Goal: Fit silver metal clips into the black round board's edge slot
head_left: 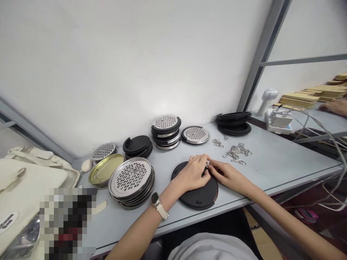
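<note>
A round black plastic disc point(199, 198) lies on the grey table in front of me. My left hand point(193, 175) rests on its upper part, fingers curled and thumb bent inward. At the disc's far right edge my right hand point(226, 174) meets it, thumb and fingers pinched together. A small shiny bit shows between the fingertips, too small to name. Just beyond the hands lies a loose pile of bent metal wire clips point(238, 151), with a smaller group of clips point(217, 143) beside it.
Round metal grater plates point(132, 176) are stacked at left beside gold-coloured lids point(106, 169). Along the wall stand black round holders point(137, 145), a stack of holders with graters point(166, 122), a single grater point(195, 135) and black rings point(234, 129). White cables point(329, 133) hang at right.
</note>
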Motion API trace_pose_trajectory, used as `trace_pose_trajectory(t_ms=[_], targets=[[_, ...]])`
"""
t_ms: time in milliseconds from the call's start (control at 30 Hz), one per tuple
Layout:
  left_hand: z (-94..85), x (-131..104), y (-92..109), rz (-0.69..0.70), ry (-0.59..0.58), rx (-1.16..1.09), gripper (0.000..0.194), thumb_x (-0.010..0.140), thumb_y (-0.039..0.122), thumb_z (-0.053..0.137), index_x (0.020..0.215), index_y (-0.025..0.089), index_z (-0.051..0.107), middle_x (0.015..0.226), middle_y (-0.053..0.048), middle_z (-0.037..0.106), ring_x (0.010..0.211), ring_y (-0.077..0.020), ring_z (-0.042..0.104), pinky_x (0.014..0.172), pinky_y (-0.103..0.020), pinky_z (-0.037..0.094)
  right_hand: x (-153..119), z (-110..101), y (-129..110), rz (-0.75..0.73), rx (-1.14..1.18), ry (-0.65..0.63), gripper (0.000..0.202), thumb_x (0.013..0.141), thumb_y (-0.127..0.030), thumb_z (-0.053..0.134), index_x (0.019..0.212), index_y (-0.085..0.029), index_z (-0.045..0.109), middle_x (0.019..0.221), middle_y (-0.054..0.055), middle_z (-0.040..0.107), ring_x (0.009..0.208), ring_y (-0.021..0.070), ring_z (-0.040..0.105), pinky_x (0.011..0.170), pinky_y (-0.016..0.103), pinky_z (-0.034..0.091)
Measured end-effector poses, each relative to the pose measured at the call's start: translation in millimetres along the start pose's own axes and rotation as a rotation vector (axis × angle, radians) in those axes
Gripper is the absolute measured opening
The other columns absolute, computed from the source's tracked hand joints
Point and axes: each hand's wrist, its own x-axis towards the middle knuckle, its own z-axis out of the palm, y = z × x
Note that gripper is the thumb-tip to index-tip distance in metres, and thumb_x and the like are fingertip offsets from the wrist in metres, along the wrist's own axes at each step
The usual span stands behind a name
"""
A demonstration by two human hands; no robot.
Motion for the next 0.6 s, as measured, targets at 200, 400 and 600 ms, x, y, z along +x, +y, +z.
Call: trace_pose_trajectory(t_ms=[200,400,600], targets=[[2.0,0.5,-3.2,0.013,-0.007,-0.045,0.028,0.080,0.010,0.044,0.106,0.020,0.037,0.102,-0.006,0.056,0.096,-0.0211,0.054,0.089,-0.036,0.040,-0.4,-0.5,-0.8,0.019,-0.007,-0.001,0.026,0.093,-0.035,0.034,0.085,-0.019,0.052,0.070,0.002,0.059,0.060,0.0160,0.052,0.059,0.026,0.041],[1.9,1.2,-3.0,0.037,-0.021,-0.020,0.029,0.080,0.007,0.041,0.107,0.019,0.037,0.098,-0.005,0.056,0.092,-0.0201,0.054,0.088,-0.035,0.041,-0.4,-0.6,0.4,0.026,0.017,-0.003,0.025,0.094,-0.037,0.032,0.086,-0.020,0.049,0.067,0.000,0.054,0.058,0.0147,0.048,0.057,0.025,0.038],[1.8,-0.3,-0.2,-0.055,0.079,0.075,0.028,0.078,0.014,0.047,0.105,0.020,0.039,0.101,-0.006,0.052,0.097,-0.0223,0.051,0.089,-0.037,0.042,0.1,0.0,-1.5,0.024,-0.020,0.003,0.025,0.092,-0.033,0.036,0.071,-0.021,0.040,0.058,-0.004,0.043,0.052,0.0122,0.040,0.052,0.023,0.032]])
